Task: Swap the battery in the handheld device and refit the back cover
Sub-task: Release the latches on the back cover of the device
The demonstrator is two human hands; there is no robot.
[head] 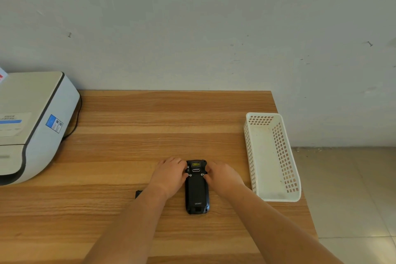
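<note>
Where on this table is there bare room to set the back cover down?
Bare wood lies between the printer and the white basket, beyond the handheld device. It is crowded around the device, where the left hand and right hand sit.

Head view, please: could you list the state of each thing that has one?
handheld device: face down on the table, back cover on.
left hand: fingers curled, thumb at left latch.
right hand: thumb at right latch.
white basket: upright, empty.
printer: lid closed.
</note>
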